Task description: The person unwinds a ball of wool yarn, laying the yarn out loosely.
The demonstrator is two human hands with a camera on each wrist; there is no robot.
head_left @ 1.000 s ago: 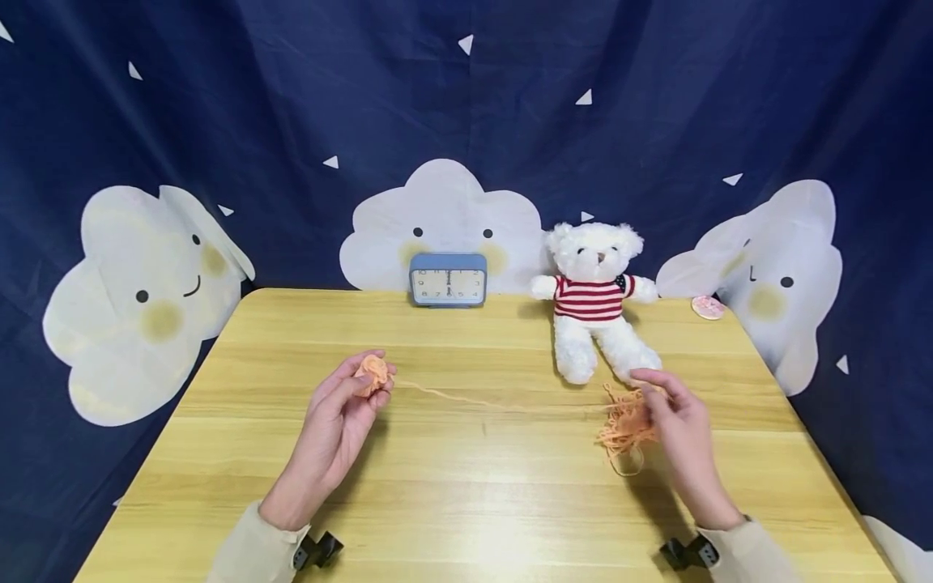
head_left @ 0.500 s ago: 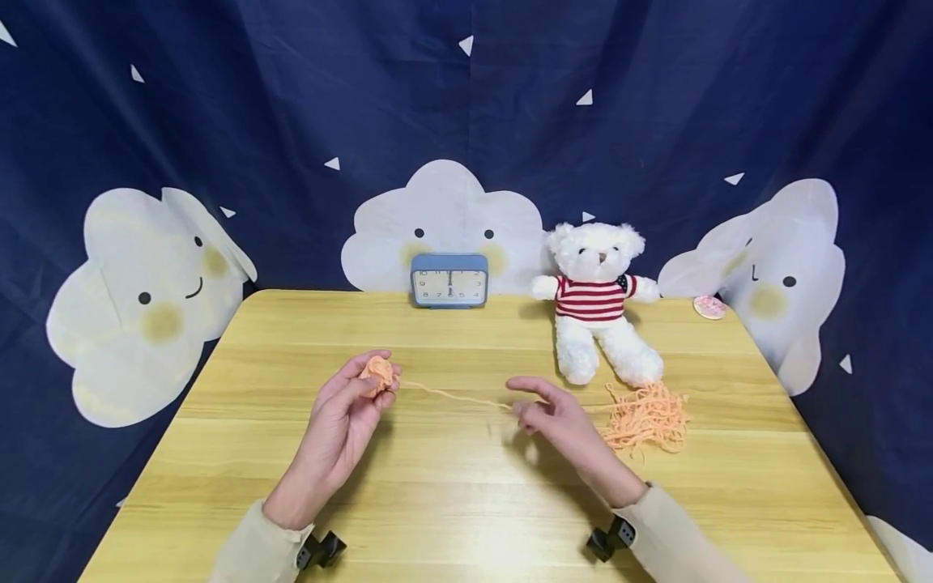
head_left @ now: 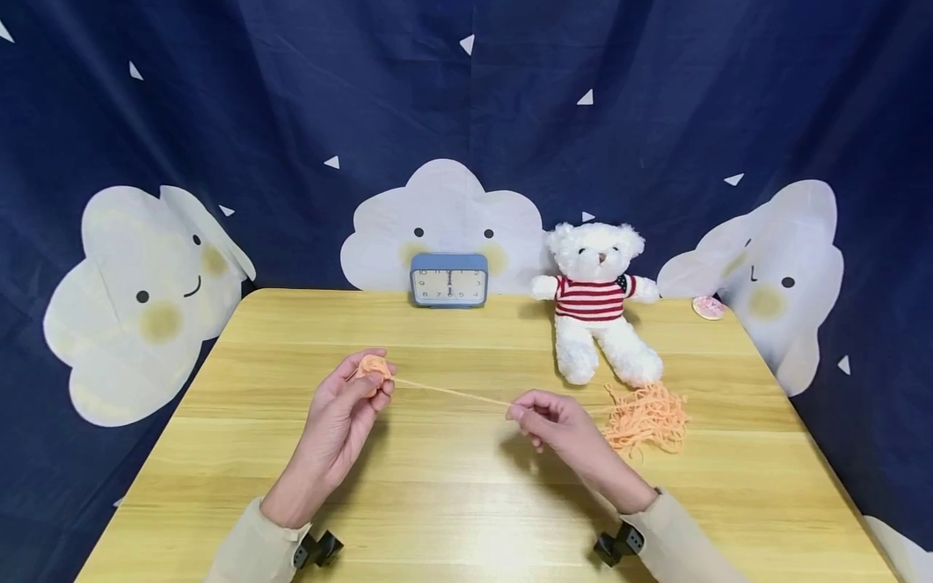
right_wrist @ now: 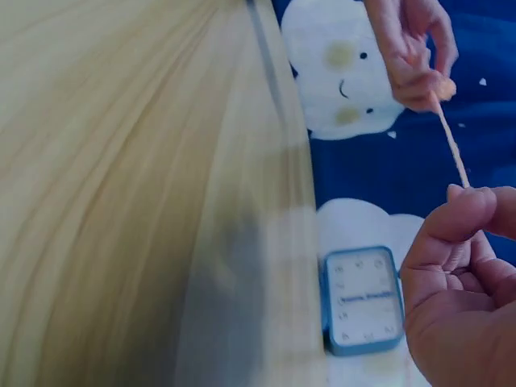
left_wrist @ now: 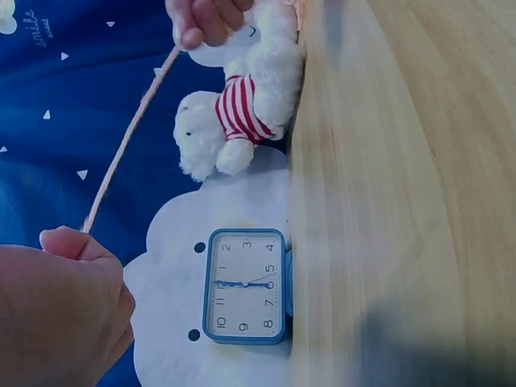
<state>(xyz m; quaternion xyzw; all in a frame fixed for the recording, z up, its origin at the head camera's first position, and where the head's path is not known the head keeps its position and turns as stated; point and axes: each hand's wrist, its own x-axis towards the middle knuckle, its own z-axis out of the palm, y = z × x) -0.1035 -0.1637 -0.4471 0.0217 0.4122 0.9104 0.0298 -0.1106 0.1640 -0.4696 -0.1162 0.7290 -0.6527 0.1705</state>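
My left hand (head_left: pixel 338 421) holds a small ball of orange yarn (head_left: pixel 374 368) between thumb and fingers, raised over the table. From the ball a strand of yarn (head_left: pixel 452 392) runs straight and taut to my right hand (head_left: pixel 564 429), which pinches it between thumb and index finger. Behind the right hand a loose tangled heap of the same yarn (head_left: pixel 649 417) lies on the table, by the teddy bear's feet. In the left wrist view the strand (left_wrist: pixel 129 137) stretches between both hands; the ball is hidden there. The right wrist view shows the pinching thumb and finger up close.
A white teddy bear (head_left: pixel 594 300) in a striped shirt sits at the back right of the wooden table (head_left: pixel 452 502). Left of it stands a blue clock (head_left: pixel 448 281). A pink round disc (head_left: pixel 709 308) lies near the far right corner. A dark blue curtain (head_left: pixel 291 97) hangs behind.
My right hand has moved left from the yarn heap to mid-table, and its fingers have closed on the strand. The strand is now tighter. My left hand has barely moved.
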